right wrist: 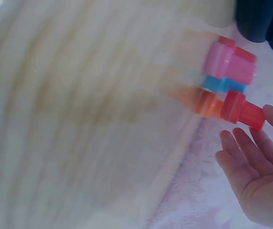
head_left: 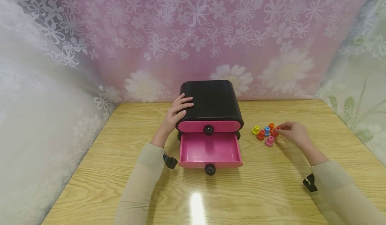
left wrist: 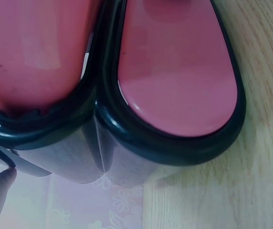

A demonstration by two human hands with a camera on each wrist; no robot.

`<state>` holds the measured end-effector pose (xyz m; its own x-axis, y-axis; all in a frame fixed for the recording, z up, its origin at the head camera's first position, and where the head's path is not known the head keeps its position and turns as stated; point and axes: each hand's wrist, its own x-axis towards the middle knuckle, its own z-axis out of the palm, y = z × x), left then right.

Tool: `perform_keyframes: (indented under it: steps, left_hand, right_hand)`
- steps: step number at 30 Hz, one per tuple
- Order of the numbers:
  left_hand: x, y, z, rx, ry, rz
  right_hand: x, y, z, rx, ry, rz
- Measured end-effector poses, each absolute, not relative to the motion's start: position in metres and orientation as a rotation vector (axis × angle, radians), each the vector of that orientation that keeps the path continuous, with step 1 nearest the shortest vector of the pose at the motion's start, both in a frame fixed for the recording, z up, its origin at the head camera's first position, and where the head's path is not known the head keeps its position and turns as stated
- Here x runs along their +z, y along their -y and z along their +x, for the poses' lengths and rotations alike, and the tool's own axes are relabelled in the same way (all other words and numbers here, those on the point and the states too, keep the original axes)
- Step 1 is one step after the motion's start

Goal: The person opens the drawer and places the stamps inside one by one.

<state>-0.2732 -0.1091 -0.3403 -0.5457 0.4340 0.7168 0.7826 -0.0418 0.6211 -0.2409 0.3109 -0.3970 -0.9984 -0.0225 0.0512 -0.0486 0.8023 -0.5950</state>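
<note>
Right hand (head_left: 294,134) pinched a red peg (head_left: 276,131) near the black drawer box (head_left: 211,99).
The peg, gripped between thumb and fingers, was at the right of a small cluster on the tabletop (head_left: 256,191): yellow peg (head_left: 255,129), blue peg (head_left: 266,131), orange peg (head_left: 271,126), pink peg (head_left: 269,141) and second red one (head_left: 261,135). The left hand (head_left: 178,112) rested, fingers spread, on the box's left top edge; below the closed upper drawer (head_left: 193,126), the pink lower drawer (head_left: 193,165) stood open.

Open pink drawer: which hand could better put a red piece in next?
Probably the right hand: it pinches a red piece right of the open drawer, while the left hand rests on the black drawer unit.
</note>
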Motion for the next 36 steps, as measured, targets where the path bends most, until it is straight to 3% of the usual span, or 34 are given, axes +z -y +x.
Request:
perform_keyframes:
  steps: [14,36]
  left_hand:
    - [-0.341,0.11,-0.274,-1.607,1.957,-1.28]
    - [-0.339,0.109,-0.271,-1.615,1.939,-1.289]
  right_hand:
    - [-0.361,-0.288,-0.215,1.179,2.836,0.08]
    - [-0.329,-0.19,-0.162,1.393,2.715,0.508]
